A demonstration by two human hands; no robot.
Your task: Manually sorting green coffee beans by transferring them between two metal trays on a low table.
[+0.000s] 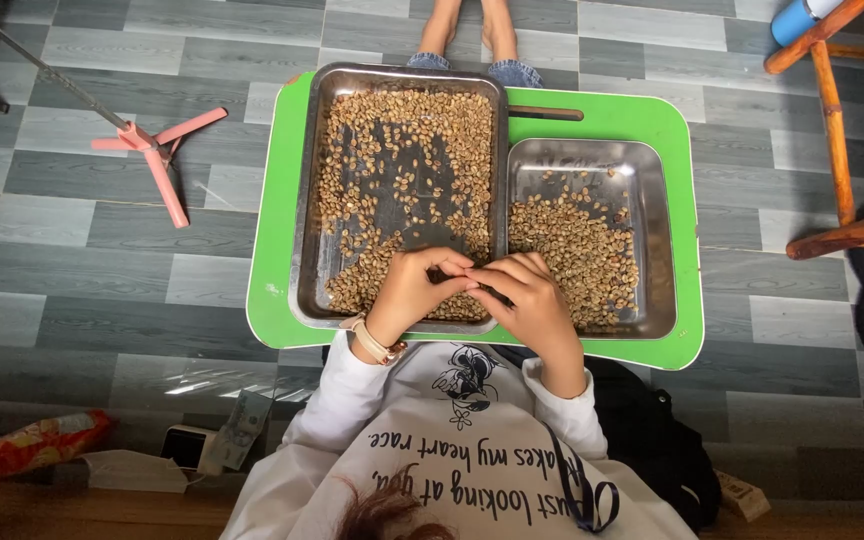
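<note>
A large rectangular steel tray (pixel 312 200) sits on a bright green plastic lap table (pixel 277 200); pale tan beans (pixel 452 130) lie scattered over it, thick along the rims and thin in the middle, where bare grey metal shows. Touching its right side is a smaller square steel tray (pixel 652 200), its beans (pixel 582 250) heaped in the near half. Both hands meet over the near edge where the two trays join. The left hand (pixel 412 290), with a pale wristwatch (pixel 377 345) at the wrist, curls its fingers towards the right hand (pixel 527 300), fingertips pinched together; whether a bean sits between them cannot be told. Left of the hands, a pink tripod (pixel 157 150) stands on the grey plank floor (pixel 72 260).
</note>
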